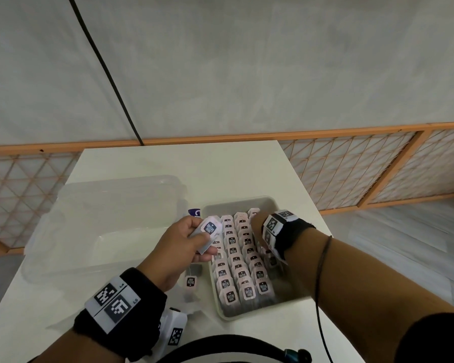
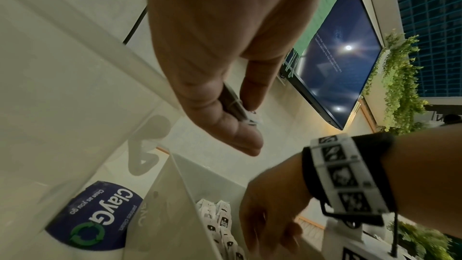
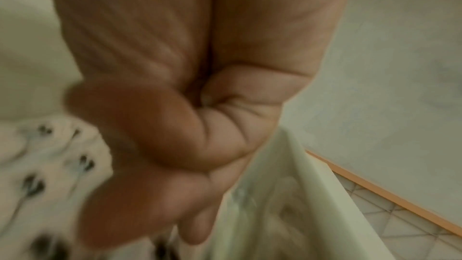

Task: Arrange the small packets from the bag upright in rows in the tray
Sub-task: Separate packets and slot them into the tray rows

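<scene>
A pale tray (image 1: 243, 203) holds three rows of small white upright packets (image 1: 237, 268) with dark labels. My left hand (image 1: 210, 241) hovers over the tray's left edge and pinches a few packets (image 1: 210, 227) between thumb and fingers; the left wrist view shows that pinch (image 2: 246, 120) edge-on. My right hand (image 1: 256, 226) reaches down into the tray's far right side among the packets. Its fingers (image 3: 175, 145) look curled, but blur hides whether they hold anything. One loose packet (image 1: 191, 281) lies on the table left of the tray.
A large clear plastic container (image 1: 110, 218) fills the table's left side, with a blue label (image 2: 97, 216) behind the tray's corner. Crumpled clear plastic (image 1: 192, 302) lies under my left wrist. A thin black cord (image 1: 321, 279) hangs from my right forearm. The table's right edge (image 1: 307, 189) is close to the tray.
</scene>
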Tool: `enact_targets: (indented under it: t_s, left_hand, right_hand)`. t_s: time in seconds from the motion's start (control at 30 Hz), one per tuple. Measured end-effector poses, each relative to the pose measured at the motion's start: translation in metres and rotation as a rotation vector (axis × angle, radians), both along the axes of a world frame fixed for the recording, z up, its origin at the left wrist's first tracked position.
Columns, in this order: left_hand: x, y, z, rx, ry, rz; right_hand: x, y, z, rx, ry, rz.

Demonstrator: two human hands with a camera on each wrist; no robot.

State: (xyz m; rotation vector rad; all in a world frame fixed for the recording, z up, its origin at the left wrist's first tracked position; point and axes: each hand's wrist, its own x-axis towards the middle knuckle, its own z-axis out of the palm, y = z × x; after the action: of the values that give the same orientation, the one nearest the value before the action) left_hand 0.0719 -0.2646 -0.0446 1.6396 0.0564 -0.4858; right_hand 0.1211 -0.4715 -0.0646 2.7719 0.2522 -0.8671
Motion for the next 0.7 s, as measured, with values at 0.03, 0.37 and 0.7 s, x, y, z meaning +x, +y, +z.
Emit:
enact_targets:
  t_s: [0.03, 0.37, 0.7]
  left_hand:
    - [0.000, 0.000, 0.001, -0.010, -0.001, 0.005]
    - [-0.001, -0.012, 0.011, -0.076, -0.058, -0.022]
    - [-0.008, -0.003, -0.011, 0.332, -0.103, -0.340]
  right_hand:
    - [0.004, 0.000, 0.003, 0.059, -0.043, -0.026]
    - [-0.019, 0.011, 0.075, 1.021, 0.052, -0.254]
    - [-0.022, -0.016, 0.038, 0.090, 0.076, -0.164]
